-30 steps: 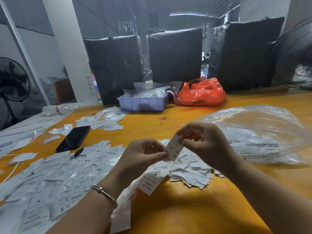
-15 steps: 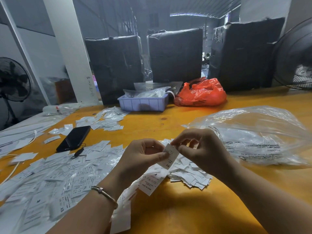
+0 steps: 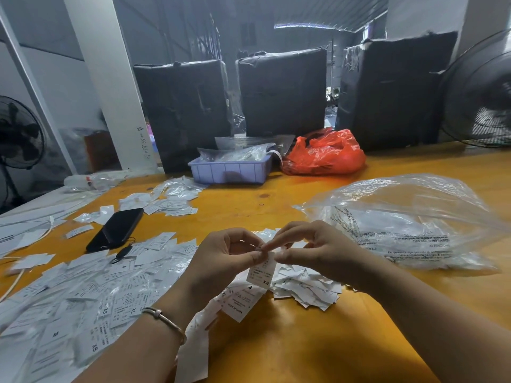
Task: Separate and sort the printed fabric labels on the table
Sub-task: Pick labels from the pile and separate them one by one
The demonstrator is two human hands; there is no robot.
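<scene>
We pinch the XS label [image 3: 261,272] at its top between left hand [image 3: 224,258] and right hand [image 3: 318,250]; it hangs lengthwise above the counter [image 3: 304,341], left hand nearer

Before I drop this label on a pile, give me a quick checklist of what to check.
1. Label held by both hands, left hand and right hand: ok.
2. Size print readable, XS: ok.
3. Only one label in the grip: cannot tell.
4. Which pile is XS: cannot tell; the spread at left shows M, XL and XS mixed.
5. Phone apart from the hands: ok.
</scene>
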